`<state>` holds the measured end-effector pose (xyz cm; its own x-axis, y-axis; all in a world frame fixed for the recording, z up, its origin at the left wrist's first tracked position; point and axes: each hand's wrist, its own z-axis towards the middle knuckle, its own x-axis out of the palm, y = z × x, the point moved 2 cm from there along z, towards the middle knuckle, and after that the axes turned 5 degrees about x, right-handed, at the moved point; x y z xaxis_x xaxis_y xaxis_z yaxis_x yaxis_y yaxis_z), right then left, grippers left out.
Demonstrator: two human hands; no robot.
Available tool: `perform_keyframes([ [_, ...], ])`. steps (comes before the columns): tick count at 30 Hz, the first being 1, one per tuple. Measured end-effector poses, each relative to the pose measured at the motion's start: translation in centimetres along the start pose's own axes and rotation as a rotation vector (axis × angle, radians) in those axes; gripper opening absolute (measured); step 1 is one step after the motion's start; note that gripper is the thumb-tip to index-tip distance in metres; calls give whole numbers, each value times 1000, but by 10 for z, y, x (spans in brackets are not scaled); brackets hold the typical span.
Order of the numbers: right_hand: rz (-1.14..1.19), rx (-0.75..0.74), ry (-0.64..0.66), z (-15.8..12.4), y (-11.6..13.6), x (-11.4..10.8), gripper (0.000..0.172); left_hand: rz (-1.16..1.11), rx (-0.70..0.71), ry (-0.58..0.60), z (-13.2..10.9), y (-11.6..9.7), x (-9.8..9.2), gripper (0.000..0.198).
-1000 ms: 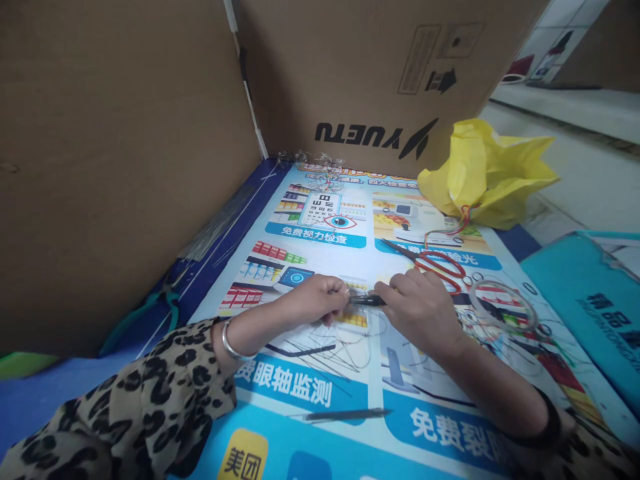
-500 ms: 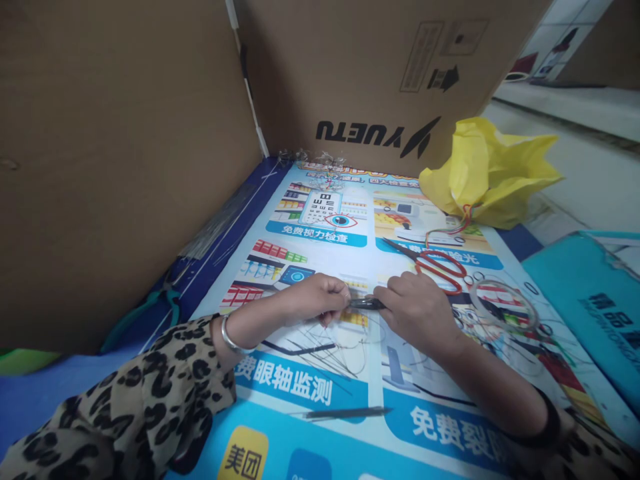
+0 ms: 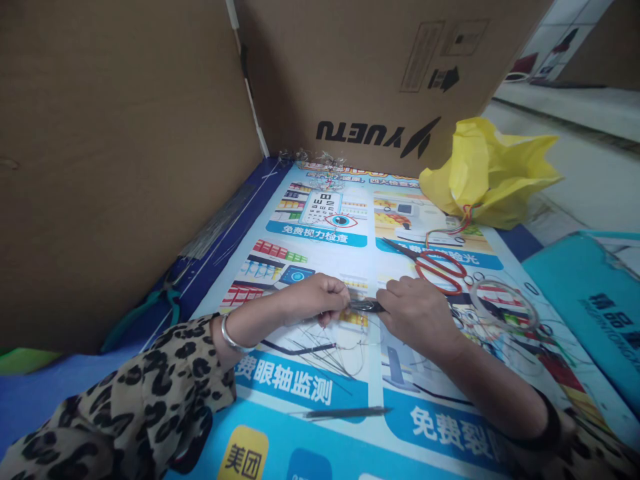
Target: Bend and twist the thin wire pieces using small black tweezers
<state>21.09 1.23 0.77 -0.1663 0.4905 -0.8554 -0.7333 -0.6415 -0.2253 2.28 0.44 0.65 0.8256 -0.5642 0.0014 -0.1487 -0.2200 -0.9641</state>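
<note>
My left hand (image 3: 325, 298) is closed in a pinch, its fingertips around what looks like a thin wire, mostly hidden by the fingers. Against these fingertips lie the dark metal jaws of small pliers (image 3: 367, 305). My right hand (image 3: 417, 312) is wrapped round the pliers, and their handles are largely covered by it. Under both hands, fine wires (image 3: 327, 348) fan out over the printed poster (image 3: 320, 267). Just beyond my right hand are scissors (image 3: 440, 267) with orange-red handles, blades pointing away to the left.
A coil of wire (image 3: 505, 303) lies right of the scissors. Behind it sits a crumpled yellow bag (image 3: 490, 173) with coloured cords. Cardboard walls (image 3: 350, 73) stand at left and back. Teal-handled pliers (image 3: 167, 297) are far left, a turquoise box (image 3: 590, 300) right, dark strips (image 3: 347, 413) in front.
The jaws of the pliers have turned slightly and look a bit more spread. My right hand has shifted very slightly; my left hand stays where it was.
</note>
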Motion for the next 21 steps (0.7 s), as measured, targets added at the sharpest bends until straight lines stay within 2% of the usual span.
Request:
perform_keyframes([
  [12,-3,65,98,-4,1,2,19,7,-28,-38,1,4,0,11],
  [17,24,80,89,-3,-2,6,16,-16,8,-73,2,4,0,15],
  [21,42,78,66,-2,-5,6,14,-50,-46,-107,2,3,0,15],
])
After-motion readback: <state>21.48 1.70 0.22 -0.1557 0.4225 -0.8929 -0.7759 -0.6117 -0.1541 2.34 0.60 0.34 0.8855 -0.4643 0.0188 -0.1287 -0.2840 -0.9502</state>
